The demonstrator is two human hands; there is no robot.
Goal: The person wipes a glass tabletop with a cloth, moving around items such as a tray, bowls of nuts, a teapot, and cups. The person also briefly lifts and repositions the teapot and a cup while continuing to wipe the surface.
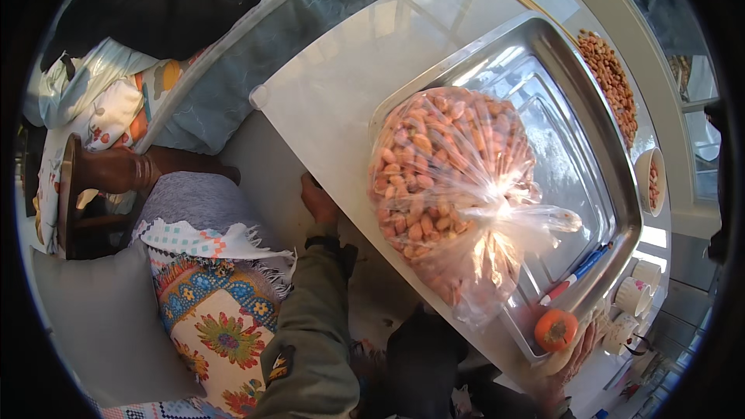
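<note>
Clear, rounded plastic bag of pink peanuts [423,174] sat gathered on rectangular silver metal tray [578,163]; brownish loose peanuts [609,81] lay unbagged; left hand [318,200], right hand [578,353]: couldn't tell finger closure

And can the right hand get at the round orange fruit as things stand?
Probably yes: the right hand lies close beside the round orange fruit, whose top looks uncovered.

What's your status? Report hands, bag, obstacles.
Left hand by table edge; right hand beside tray. Peanut bag on tray, neck gathered. Orange fruit near right hand, possible obstacle.
</note>
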